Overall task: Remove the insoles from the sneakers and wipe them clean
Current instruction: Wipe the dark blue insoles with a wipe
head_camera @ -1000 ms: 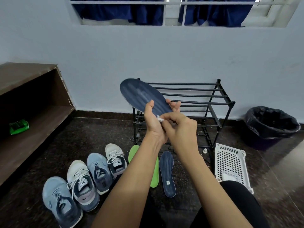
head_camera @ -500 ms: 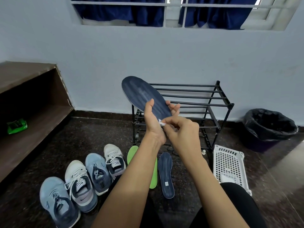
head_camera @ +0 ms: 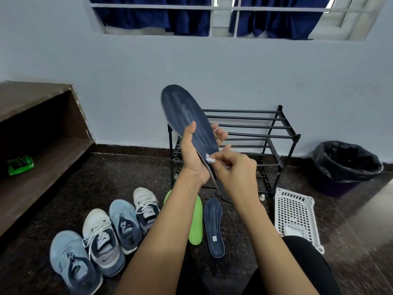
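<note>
My left hand grips a dark blue insole around its lower half and holds it up, toe end tilted up and left. My right hand pinches a small white scrap against the insole's right edge near the heel. On the floor lie a green insole and a second dark blue insole. Several sneakers sit in a row at lower left: a blue sneaker, a white sneaker, another blue sneaker and another white sneaker.
A black metal shoe rack stands against the wall behind my hands. A white plastic basket lies to the right, a black-lined bin beyond it. A wooden shelf with a green packet is at left.
My right hand slid down the insole's right edge towards the heel with the white scrap. The insole now stands a little steeper in my left hand.
</note>
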{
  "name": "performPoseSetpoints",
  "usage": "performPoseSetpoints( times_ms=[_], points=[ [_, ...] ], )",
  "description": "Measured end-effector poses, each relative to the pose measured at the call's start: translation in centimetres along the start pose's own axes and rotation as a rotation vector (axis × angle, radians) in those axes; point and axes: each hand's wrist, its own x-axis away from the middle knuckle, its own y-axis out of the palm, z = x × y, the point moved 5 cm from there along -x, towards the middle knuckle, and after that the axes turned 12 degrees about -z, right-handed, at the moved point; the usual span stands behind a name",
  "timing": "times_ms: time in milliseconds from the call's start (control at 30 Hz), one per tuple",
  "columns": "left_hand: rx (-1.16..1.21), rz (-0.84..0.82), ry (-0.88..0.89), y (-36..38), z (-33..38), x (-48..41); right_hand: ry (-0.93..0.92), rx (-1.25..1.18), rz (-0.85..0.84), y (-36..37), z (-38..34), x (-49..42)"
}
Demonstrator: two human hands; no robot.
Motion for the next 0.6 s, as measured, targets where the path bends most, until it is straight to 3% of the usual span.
performPoseSetpoints(
  times_ms=[133,400,467,600],
  points=[
    [0.066,0.047,0.015,-0.3,0.0,0.0,0.009,-0.015,0.001,0.7,0.1,0.9],
    [0.068,0.067,-0.020,1.0,-1.8,0.7,-0.050,0.155,0.252,0.2,-0.3,-0.7],
    [0.057,0.073,-0.023,0.6,-1.6,0.6,-0.050,0.133,0.222,0.3,-0.4,-0.4],
    [0.133,0.089,0.034,0.0,-0.5,0.3,0.079,-0.027,-0.016,0.6,0.1,0.3]
  ],
)
